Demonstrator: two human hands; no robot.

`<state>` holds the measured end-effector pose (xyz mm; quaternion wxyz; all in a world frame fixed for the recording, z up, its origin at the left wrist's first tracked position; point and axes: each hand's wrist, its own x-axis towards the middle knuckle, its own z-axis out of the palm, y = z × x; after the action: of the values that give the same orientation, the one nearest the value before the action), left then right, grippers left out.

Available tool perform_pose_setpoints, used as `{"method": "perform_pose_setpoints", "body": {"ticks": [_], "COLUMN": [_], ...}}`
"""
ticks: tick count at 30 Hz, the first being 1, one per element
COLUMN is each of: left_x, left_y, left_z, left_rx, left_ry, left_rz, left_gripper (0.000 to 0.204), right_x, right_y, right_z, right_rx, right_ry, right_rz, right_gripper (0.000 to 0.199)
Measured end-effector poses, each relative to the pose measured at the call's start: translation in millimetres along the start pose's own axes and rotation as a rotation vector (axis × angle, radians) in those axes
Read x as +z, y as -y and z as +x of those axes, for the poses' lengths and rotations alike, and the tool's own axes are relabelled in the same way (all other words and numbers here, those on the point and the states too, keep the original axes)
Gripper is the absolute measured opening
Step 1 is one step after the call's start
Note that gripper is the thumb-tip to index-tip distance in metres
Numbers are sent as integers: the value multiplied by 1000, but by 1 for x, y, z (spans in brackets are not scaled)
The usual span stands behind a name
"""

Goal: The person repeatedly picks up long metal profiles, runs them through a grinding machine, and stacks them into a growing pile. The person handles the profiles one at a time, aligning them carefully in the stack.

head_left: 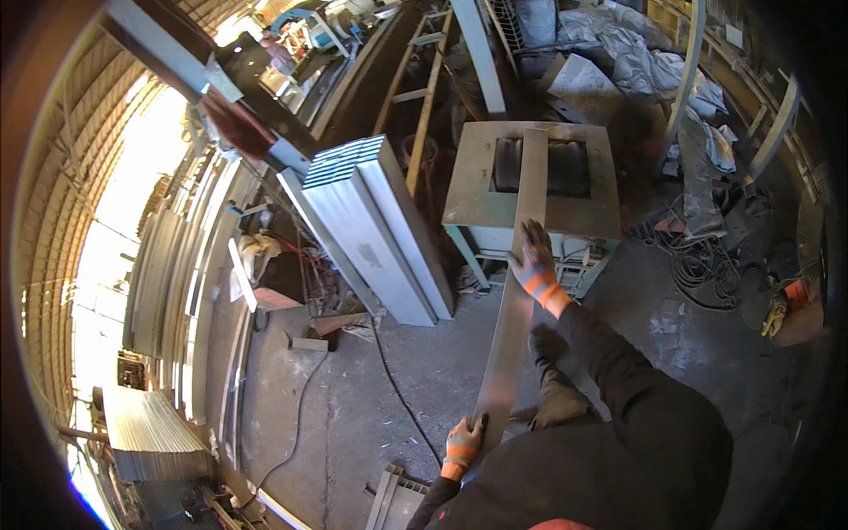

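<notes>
A long, flat metal strip (505, 353) runs from close to my body up to a grey-green machine table (473, 177). Its far end lies across the table's opening, where a dark roller (568, 168) shows. My left hand (463, 445), in an orange and grey work glove, is closed on the strip's left edge near the close end. Farther along, my right hand (535, 263), gloved alike, rests on top of the strip just in front of the table. Its fingers are stretched out flat along the metal. The strip's underside is hidden.
Left of the machine stands a stack of long metal channels (380, 238). A black cable (397, 389) crosses the concrete floor. Coiled hoses (707, 265) lie at the right, and silvery sacks (636, 53) are piled behind. Corrugated sheets (155, 424) sit at the lower left.
</notes>
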<state>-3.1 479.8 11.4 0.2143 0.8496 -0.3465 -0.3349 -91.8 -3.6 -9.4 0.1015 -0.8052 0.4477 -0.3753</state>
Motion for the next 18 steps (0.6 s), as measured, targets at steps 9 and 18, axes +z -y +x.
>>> {"method": "perform_pose_setpoints", "body": {"ticks": [9, 18], "left_x": [61, 72], "left_y": [-188, -282], "left_z": [277, 434], "left_rx": [96, 58], "left_ry": [105, 190], "left_rz": [9, -126], "left_gripper": [72, 72], "right_x": [105, 197], "right_y": [-197, -384], "right_z": [255, 381], "right_rx": [98, 565], "right_ry": [352, 616], "right_rz": [-467, 610], "right_gripper": [79, 62]}}
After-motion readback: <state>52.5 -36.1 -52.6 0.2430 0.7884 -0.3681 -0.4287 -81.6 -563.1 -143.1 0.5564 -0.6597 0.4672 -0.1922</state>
